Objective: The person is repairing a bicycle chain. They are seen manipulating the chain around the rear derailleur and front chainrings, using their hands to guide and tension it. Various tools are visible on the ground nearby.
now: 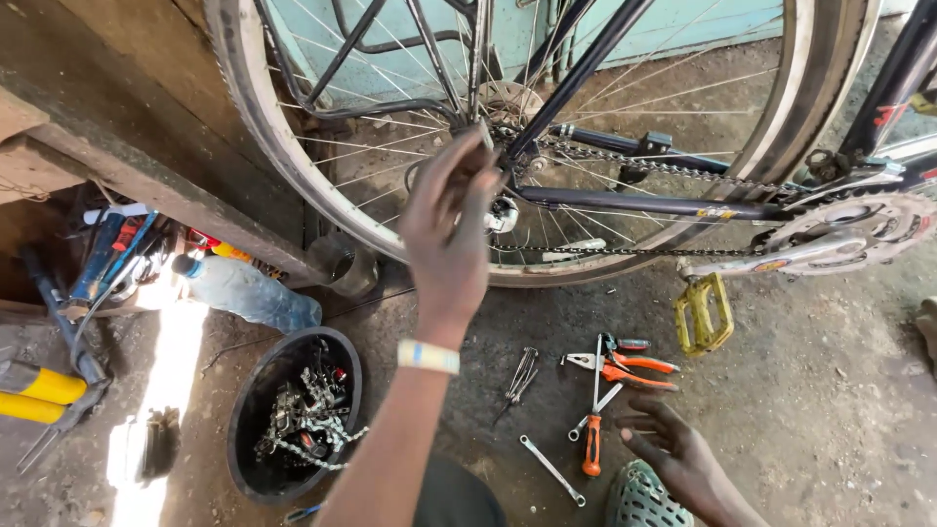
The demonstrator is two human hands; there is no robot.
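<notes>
left hand (451, 234): fingers pinched on a small metal part at the rear wheel hub (503, 107), 12 o'clock | right hand (678, 454): released, fingers spread above the floor at 5 o'clock, beside orange-handled screwdriver (592, 444) | black tub (293, 415) of chain parts, 7 o'clock

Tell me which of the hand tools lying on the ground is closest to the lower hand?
The orange-handled screwdriver, lying just left of the right hand. The orange pliers sit farther up, and the silver wrench lies farther left.

one head-worn view looks steeply down, close over the ground (830, 410), facing the bicycle's rear wheel (293, 166).
</notes>
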